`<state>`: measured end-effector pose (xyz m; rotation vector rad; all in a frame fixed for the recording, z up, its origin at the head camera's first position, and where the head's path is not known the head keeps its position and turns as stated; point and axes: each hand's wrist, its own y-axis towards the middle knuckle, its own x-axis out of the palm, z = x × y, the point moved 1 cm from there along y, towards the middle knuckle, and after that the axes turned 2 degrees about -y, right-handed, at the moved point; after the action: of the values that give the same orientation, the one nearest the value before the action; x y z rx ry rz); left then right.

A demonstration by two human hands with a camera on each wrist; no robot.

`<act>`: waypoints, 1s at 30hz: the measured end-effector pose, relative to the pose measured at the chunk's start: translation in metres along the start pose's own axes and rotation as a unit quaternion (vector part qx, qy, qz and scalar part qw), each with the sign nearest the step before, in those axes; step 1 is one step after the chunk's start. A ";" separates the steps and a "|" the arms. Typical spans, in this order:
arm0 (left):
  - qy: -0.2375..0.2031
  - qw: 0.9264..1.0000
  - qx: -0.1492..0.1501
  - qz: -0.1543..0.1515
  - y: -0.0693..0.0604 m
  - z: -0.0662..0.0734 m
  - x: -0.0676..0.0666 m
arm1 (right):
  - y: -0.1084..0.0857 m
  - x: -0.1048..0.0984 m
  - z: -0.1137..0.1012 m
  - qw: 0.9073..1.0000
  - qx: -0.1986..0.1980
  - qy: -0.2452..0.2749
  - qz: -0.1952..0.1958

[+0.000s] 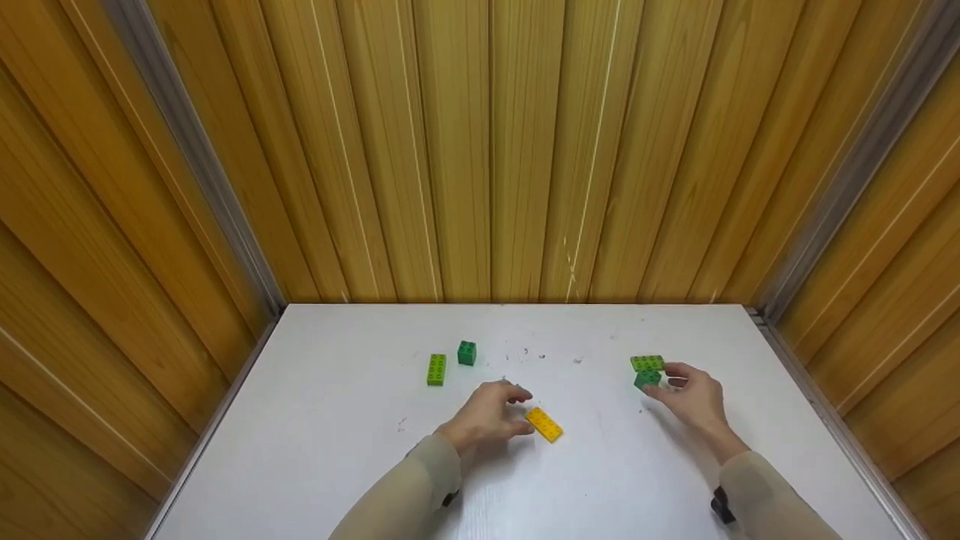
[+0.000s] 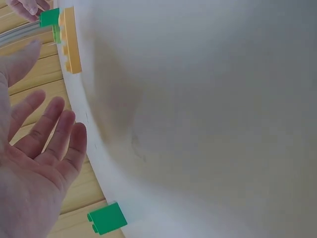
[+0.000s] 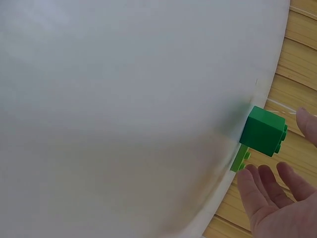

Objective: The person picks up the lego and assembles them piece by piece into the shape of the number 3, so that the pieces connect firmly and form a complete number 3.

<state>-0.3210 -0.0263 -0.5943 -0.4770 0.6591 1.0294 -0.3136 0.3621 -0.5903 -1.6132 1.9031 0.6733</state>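
A yellow studded brick [image 1: 544, 424] lies flat beside the fingertips of my left hand [image 1: 487, 414], whose fingers are apart and hold nothing. In the left wrist view that yellow brick [image 2: 73, 40] stands clear of the spread left hand [image 2: 42, 153]. On the right, my right hand [image 1: 694, 397] has its thumb and fingers spread around a dark green brick [image 1: 647, 379]. The right wrist view shows a gap between the right hand [image 3: 282, 193] and the dark green brick [image 3: 265, 130]. Just behind it lies a light green brick [image 1: 647, 363], close to the fingertips.
Left of centre on the white table [image 1: 315, 420] are another light green brick [image 1: 436, 370], lying lengthwise, and another dark green brick [image 1: 466, 353]. Wooden panel walls [image 1: 487, 150] rise behind the table and at both sides. Small dark marks dot the tabletop.
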 end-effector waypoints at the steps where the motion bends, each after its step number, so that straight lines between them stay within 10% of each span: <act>1: 0.003 1.000 0.003 -0.001 0.002 0.001 0.001 | 0.000 0.000 0.000 1.000 0.000 0.000 0.000; 30: 0.082 0.996 0.008 -0.043 0.015 0.015 0.026 | 0.018 0.009 0.005 1.000 0.016 0.007 -0.022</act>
<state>-0.3212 0.0063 -0.6025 -0.5753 0.7851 0.9105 -0.3321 0.3614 -0.5998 -1.6379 1.8737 0.6122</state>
